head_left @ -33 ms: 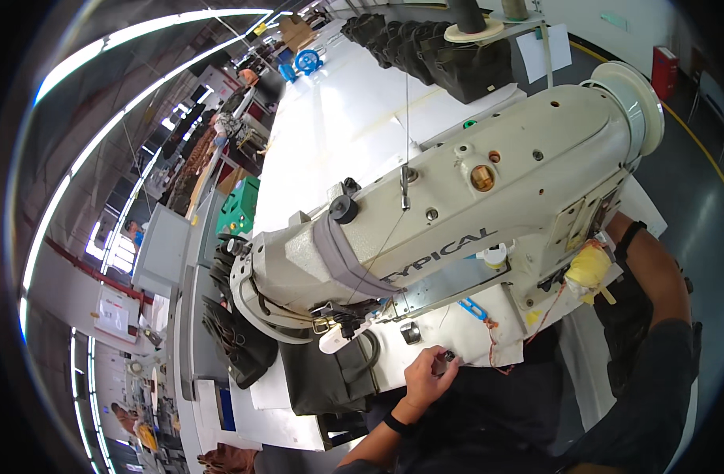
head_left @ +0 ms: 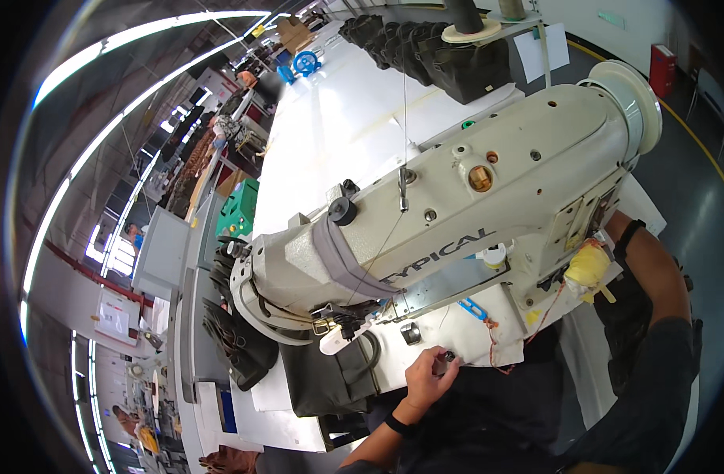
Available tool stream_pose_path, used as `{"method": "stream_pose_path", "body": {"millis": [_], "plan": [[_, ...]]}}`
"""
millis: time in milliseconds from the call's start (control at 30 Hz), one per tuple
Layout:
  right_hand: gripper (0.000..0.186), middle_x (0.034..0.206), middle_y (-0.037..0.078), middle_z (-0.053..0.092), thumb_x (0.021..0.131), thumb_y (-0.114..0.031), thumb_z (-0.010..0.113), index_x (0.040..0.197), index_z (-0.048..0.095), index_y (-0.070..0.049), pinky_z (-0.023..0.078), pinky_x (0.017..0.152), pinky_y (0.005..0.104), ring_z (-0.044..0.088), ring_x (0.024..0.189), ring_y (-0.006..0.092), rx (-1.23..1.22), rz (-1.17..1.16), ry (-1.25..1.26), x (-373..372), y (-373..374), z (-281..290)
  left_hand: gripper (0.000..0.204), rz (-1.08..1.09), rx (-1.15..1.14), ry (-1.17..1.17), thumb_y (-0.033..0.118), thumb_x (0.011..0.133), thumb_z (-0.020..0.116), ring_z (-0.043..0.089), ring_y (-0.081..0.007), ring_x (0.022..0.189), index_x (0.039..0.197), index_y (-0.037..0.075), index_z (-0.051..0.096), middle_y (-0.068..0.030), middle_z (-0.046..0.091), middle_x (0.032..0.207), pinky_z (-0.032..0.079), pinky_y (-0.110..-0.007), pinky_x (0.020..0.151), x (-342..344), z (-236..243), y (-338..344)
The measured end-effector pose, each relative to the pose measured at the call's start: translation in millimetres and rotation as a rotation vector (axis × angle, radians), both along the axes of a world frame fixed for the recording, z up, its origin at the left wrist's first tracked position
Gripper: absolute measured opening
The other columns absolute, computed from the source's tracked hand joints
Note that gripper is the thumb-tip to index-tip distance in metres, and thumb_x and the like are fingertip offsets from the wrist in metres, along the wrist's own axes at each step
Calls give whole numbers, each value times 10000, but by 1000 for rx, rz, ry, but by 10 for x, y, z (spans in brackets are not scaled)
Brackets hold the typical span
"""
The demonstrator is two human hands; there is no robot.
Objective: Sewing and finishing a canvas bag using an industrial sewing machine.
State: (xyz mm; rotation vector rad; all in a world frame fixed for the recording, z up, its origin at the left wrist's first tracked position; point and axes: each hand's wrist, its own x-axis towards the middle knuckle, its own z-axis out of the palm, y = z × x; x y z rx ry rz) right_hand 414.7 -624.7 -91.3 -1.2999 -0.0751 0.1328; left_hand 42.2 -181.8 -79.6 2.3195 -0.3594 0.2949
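Observation:
At the front edge of the sewing table (head_left: 472,336), my left hand (head_left: 427,378) is closed, with thumb and fingers pinching a small round dark metal piece (head_left: 449,357) that looks like a bobbin. My right arm (head_left: 650,272) reaches behind the pillar end of the cream sewing machine (head_left: 441,209); the machine hides the right hand's fingers. On the table left of the pinched piece lies a small shiny metal part (head_left: 410,333). Blue thread snips (head_left: 473,309) rest to the right. A dark green bag piece (head_left: 322,379) lies under the needle end, its loop handle standing up.
A yellow-wrapped bundle (head_left: 587,265) hangs at the machine's pillar, with reddish thread trailing from it. Dark bags (head_left: 433,55) stand in a row on the long white table (head_left: 338,118) behind. More dark pieces (head_left: 239,347) hang at the left. Thread cones (head_left: 464,20) stand above.
The view has shifted very slightly. Both arms and the pinched piece show no visible change.

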Motion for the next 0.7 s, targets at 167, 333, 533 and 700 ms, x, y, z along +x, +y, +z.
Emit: {"method": "stream_pose_path", "body": {"millis": [167, 333, 533, 700], "plan": [[313, 1224, 131, 665, 1046, -243, 504, 1293, 660, -131, 521, 914, 450, 664, 1063, 281, -22, -33, -11, -165, -208, 44, 343, 11, 3, -10, 190, 802, 875, 589, -118, 563, 1029, 56, 655, -21, 643, 754, 498, -259, 538, -13, 3, -9], [319, 1259, 134, 664, 1045, -245, 509, 1302, 657, -130, 518, 946, 446, 664, 1094, 285, -47, -79, 5, -409, -495, -94, 346, 12, -32, -25, 143, 803, 870, 539, -76, 538, 1042, 24, 649, -23, 638, 729, 465, -226, 534, -29, -23, 21], [327, 1302, 138, 662, 1044, -248, 514, 1314, 654, -129, 514, 984, 440, 663, 1131, 290, -67, -92, 9, -606, -630, -220, 336, 14, -31, -52, 137, 803, 872, 522, -79, 530, 1029, 25, 650, -21, 617, 713, 448, -230, 522, -27, -25, 5], [333, 1337, 141, 660, 1043, -250, 519, 1324, 651, -128, 512, 1016, 436, 662, 1161, 294, -80, -114, 25, -801, -761, -397, 328, 21, -9, -46, 126, 800, 872, 512, -72, 532, 1021, 28, 651, -15, 613, 715, 434, -230, 516, -29, 2, -19]]}}
